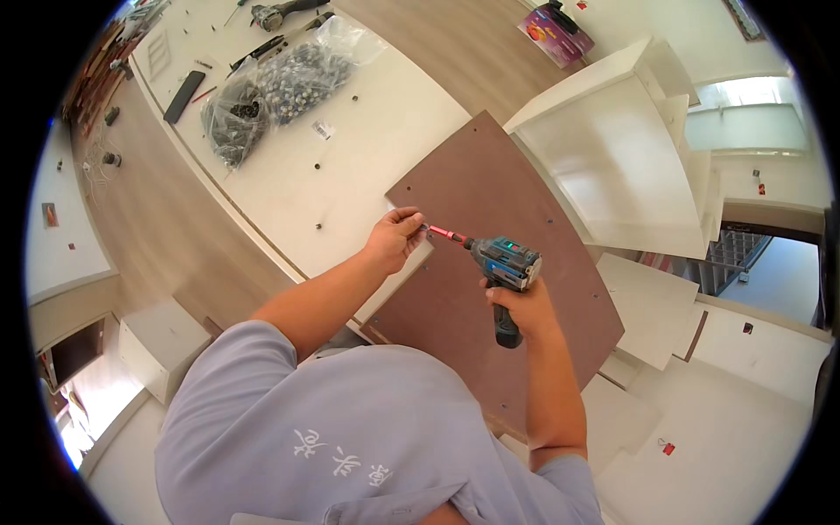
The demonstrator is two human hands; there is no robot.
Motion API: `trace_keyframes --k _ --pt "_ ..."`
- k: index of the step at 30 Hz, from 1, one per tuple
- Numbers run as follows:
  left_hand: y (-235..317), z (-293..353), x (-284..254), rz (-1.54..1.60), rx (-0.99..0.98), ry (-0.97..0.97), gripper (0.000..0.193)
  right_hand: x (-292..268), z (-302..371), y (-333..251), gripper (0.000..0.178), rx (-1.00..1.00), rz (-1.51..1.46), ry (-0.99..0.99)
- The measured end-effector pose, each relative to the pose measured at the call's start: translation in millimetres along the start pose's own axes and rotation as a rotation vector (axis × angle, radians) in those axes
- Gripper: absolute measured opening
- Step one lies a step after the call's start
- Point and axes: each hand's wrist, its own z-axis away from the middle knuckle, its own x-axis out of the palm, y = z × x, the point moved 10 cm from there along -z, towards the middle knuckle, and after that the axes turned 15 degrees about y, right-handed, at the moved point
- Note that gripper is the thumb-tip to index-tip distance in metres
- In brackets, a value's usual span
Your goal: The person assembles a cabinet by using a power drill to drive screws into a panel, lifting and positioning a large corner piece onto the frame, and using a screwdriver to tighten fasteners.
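Pinching a small part (pixel 425 227) at the bit tip, the left hand (pixel 394 238) is closed at the fingertips; too small to tell what it is. Right hand (pixel 525 306) grips the drill (pixel 507 261) by its handle, above the brown panel (pixel 455 297), red bit (pixel 449 234) pointing left at those fingers. Main risk, I'd say: an early trigger pull spins the bit against bare skin. Poor seating on the bit could drop the part. Tip slipping off-axis could gouge the panel. Fittings bag (pixel 306 79) sits well apart on the white board (pixel 394 105), so low snag risk.
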Motion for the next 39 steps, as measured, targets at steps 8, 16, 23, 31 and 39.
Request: trace_keyframes --k 8,16,23,31,39 --pt "16 1 0 -0.045 0.024 0.026 0.024 41 -26 -15 0.03 -0.049 0.067 -0.021" --pt "29 -21 -62 -0.136 0.136 0.079 0.031 81 -91 -16 0.023 -0.079 0.213 0.014" --pt "36 -2 -103 -0.274 0.012 0.096 0.032 106 -128 -68 0.022 -0.248 0.984 0.02" --pt "9 -5 -81 -0.324 -0.014 0.011 0.032 141 -118 -107 0.026 -0.269 1.331 0.02" --pt "16 -3 -69 -0.455 0.064 -0.015 0.032 141 -120 -100 0.026 -0.279 1.274 0.01"
